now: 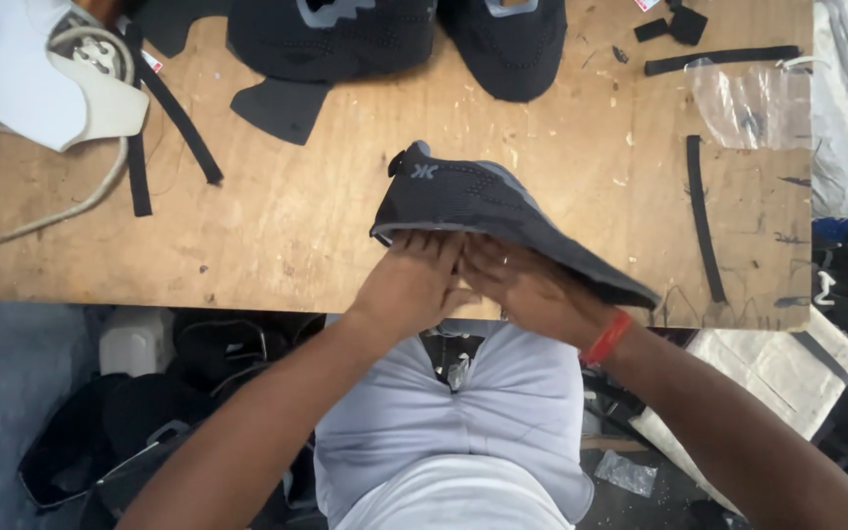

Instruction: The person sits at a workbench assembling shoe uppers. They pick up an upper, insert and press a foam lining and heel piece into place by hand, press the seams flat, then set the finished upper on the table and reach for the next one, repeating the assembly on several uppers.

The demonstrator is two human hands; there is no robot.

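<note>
Black knitted shoe upper (pixel 488 211): at the near edge of the brown wooden workbench (pixel 326 216), draped over the fingertips of both hands. Left hand (pixel 412 285) and right hand (pixel 527 290): side by side, fingers pressed together, tips tucked under the upper's lower edge. Beyond the fingers: two more black uppers (pixel 336 34), loose black strips (pixel 701 216), clear plastic bag (pixel 753 103), white iron (pixel 41 69).

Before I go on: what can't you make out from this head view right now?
- Fingertips of the left hand and right hand: tucked under the black knit shoe upper.
- Upper's inside: faces away.
- Two more uppers: cut by top edge.
- White tool: cut off at the corner.
</note>
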